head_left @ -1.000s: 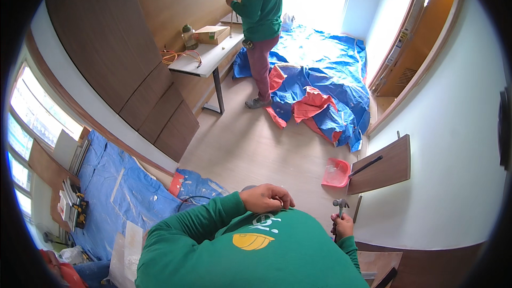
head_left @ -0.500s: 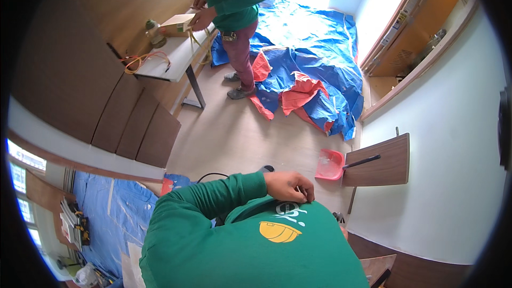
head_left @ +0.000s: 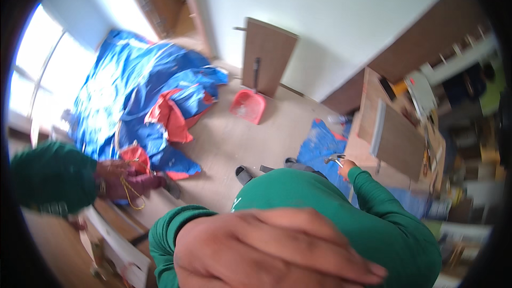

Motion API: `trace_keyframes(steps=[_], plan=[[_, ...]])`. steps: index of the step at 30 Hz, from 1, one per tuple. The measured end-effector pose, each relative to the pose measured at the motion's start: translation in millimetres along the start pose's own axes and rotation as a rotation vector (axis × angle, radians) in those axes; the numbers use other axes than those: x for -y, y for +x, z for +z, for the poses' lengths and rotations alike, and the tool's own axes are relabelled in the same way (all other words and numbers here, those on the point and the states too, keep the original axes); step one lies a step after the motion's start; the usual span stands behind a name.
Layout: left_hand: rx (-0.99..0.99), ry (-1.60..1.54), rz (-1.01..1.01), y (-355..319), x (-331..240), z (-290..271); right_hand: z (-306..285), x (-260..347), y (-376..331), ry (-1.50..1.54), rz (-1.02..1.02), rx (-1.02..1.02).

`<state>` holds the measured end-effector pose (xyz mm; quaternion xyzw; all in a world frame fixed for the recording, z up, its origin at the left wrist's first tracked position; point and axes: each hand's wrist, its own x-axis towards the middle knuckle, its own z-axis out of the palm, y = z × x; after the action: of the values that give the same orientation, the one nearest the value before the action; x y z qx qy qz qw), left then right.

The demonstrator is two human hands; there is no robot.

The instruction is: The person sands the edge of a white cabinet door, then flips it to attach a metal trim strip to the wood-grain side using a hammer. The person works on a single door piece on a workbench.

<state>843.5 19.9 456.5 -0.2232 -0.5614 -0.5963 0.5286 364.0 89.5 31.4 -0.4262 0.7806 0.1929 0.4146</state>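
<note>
Head view, looking down: the left hand [head_left: 272,248] fills the frame at 6 o'clock, right up near the lens, back of hand showing, fingers stretched flat toward 4 o'clock. Nothing in it; grip loose and open, blurred tho. Green sleeve runs off it toward 8 o'clock.

Over at 3 o'clock from centre, the right hand [head_left: 348,167] sits at the end of a green sleeve, fist wrapped round the handle of a hammer [head_left: 336,159]. Metal head pokes out toward 10 o'clock from the fist, above the blue tarp patch [head_left: 320,146] on the floor. Just beside the hand, toward 2 o'clock, a brown wood panel [head_left: 397,141] lies flat w/ a pale strip along its left edge.

Farther out: a red dustpan [head_left: 248,105] on the floor at 12 o'clock, its dark handle leaning up a brown board [head_left: 269,53] propped on the white wall. Big heap of blue-and-red tarp [head_left: 144,96] at 10 o'clock. At 9 o'clock another person [head_left: 53,176], green top, blurred; can't tell what they're doing. Cluttered shelving at 3 o'clock, too smeared to read.
</note>
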Motion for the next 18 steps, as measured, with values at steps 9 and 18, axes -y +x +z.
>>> trace_keyframes(steps=[9,18], plan=[[0.068,-0.358,-0.258,73,73,0,147,-88,-85,0.713,0.322,0.099],[-0.133,0.239,-0.843,7,275,-56,298,-166,-49,0.864,0.424,0.124]])
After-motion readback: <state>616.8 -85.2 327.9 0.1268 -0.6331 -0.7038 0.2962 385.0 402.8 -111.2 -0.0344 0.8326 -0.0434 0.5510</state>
